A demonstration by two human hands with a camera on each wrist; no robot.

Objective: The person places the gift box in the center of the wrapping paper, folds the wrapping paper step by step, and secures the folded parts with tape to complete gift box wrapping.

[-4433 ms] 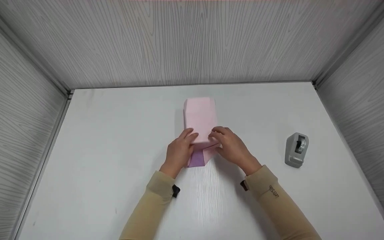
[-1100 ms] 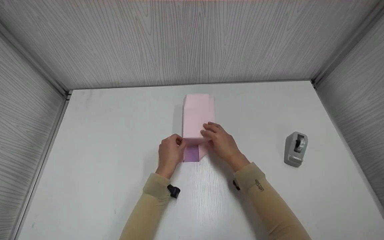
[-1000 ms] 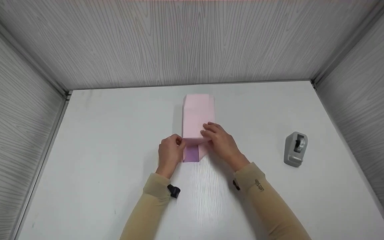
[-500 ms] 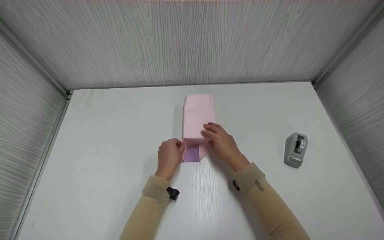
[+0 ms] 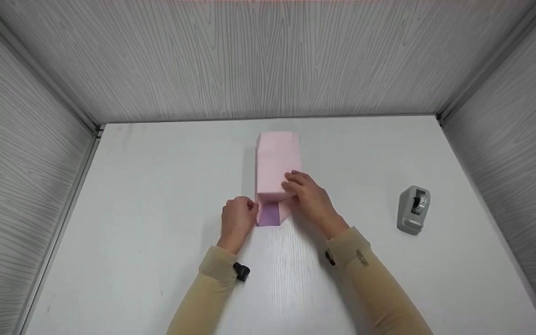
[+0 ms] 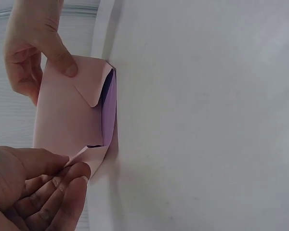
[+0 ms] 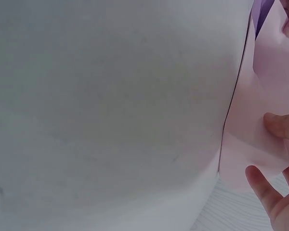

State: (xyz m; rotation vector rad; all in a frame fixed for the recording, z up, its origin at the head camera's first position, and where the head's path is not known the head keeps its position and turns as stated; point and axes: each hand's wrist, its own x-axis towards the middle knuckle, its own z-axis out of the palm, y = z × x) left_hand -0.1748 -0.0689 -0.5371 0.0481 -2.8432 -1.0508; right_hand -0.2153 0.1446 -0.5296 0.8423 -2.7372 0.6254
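A pink paper box [image 5: 278,158], purple on the inside, lies lengthwise on the white table with its open end facing me. My left hand [image 5: 238,216] pinches the folded flap at the left of that end; thumb and fingertips close on its edge in the left wrist view, where the flap [image 6: 89,156] stands partly turned in. My right hand [image 5: 313,200] grips the box's near right side, fingers over the top. The right wrist view shows the right thumb [image 7: 282,126] against the pink side. A purple panel [image 5: 268,214] shows between the side flaps.
A grey tape dispenser [image 5: 413,209] with a roll in it stands on the table [image 5: 156,195] to the right. Grey wood-grain panels [image 5: 268,60] rise at the back and on both sides. Small black devices [image 5: 241,271] sit at the wrists.
My left hand has gone from the box's top to the left flap, then slid a little toward me along it. The right hand has shifted slightly left and now stays put.
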